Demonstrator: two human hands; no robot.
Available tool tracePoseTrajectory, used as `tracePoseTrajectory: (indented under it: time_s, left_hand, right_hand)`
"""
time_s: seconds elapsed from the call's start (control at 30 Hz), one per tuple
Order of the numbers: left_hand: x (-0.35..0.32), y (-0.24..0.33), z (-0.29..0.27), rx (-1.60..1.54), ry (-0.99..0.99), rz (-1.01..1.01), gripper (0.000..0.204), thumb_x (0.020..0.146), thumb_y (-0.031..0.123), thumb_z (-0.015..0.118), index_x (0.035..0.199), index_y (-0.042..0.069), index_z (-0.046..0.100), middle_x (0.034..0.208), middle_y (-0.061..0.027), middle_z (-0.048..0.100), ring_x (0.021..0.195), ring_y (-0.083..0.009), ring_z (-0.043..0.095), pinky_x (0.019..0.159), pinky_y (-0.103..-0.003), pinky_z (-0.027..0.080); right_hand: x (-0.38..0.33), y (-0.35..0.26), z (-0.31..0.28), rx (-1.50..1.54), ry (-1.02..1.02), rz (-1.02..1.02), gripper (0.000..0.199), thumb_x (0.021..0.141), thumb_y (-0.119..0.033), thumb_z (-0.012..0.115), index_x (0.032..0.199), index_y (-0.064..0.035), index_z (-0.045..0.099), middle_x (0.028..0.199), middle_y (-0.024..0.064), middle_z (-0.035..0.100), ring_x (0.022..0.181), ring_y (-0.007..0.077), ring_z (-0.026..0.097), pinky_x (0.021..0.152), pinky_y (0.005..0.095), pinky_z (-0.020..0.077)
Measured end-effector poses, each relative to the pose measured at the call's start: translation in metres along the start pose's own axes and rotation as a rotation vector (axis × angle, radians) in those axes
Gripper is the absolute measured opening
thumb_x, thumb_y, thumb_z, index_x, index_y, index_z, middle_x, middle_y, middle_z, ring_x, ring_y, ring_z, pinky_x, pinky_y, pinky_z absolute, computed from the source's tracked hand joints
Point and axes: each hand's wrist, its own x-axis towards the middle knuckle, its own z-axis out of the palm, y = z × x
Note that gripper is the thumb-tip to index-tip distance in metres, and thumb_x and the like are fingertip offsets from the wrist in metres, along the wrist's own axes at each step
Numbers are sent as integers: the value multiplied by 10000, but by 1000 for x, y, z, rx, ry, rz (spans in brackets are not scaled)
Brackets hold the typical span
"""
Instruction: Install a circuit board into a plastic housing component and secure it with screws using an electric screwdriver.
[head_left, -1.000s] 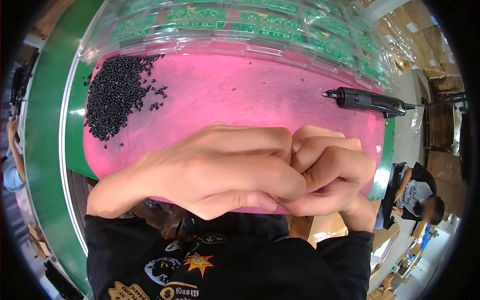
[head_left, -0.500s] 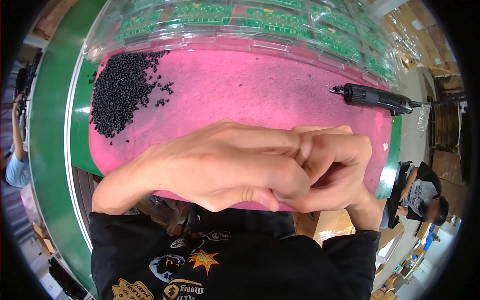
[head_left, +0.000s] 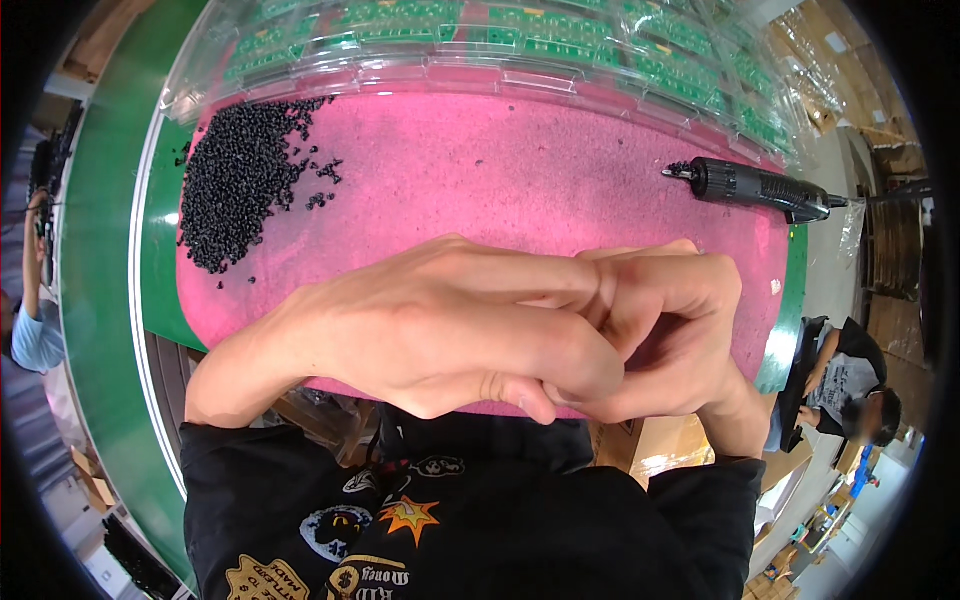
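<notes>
My left hand and my right hand are pressed together close under the camera, above the near edge of a pink foam mat. The left hand's fingers wrap over the right hand's curled fingers. Both are closed, and nothing shows between them; the inside of the grip is hidden. A heap of small black pellets lies on the mat's far left. A black electric screwdriver lies on the mat at the far right, apart from both hands.
Clear plastic trays holding green circuit boards line the mat's far side. A green conveyor belt runs along the left. One person sits at the lower right, another at the left edge. Cardboard boxes stand below the table.
My left hand has slid further over the right hand's fingers, which have tucked in tighter. The pellets and the screwdriver lie where they were.
</notes>
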Motion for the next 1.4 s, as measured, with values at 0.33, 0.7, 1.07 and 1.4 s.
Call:
tracePoseTrajectory:
  time_s: [0.33,0.7,1.07,1.4]
  left_hand:
    - [-2,-4,3,-35,29,36,178,691,-46,738,820,55,667,689,-51,486,546,-172,556,430,-277,436]
    - [-5,-7,-4,66,-72,77,67,807,37,644,866,7,644,672,-65,465,529,-195,514,438,-307,408]
    - [-7,-10,5,-96,17,82,85,853,70,622,907,4,616,658,-59,474,542,-201,518,446,-320,434]
    - [-4,-3,0,-89,-29,34,112,797,3,655,906,17,641,643,-58,481,527,-184,510,434,-305,427]
  right_hand:
    - [-1,1,-1,52,-7,18,186,664,62,755,639,-17,589,671,65,645,640,114,630,579,231,467]
    - [2,-4,-5,-44,-67,93,184,652,54,773,652,-13,601,695,73,660,667,130,647,601,224,475]
    - [4,-3,-3,50,-81,32,171,674,48,778,660,-9,618,699,90,668,662,132,650,593,232,487]
    - [3,-4,-4,-27,-79,72,182,663,40,773,642,-23,603,702,69,675,679,124,663,613,217,491]
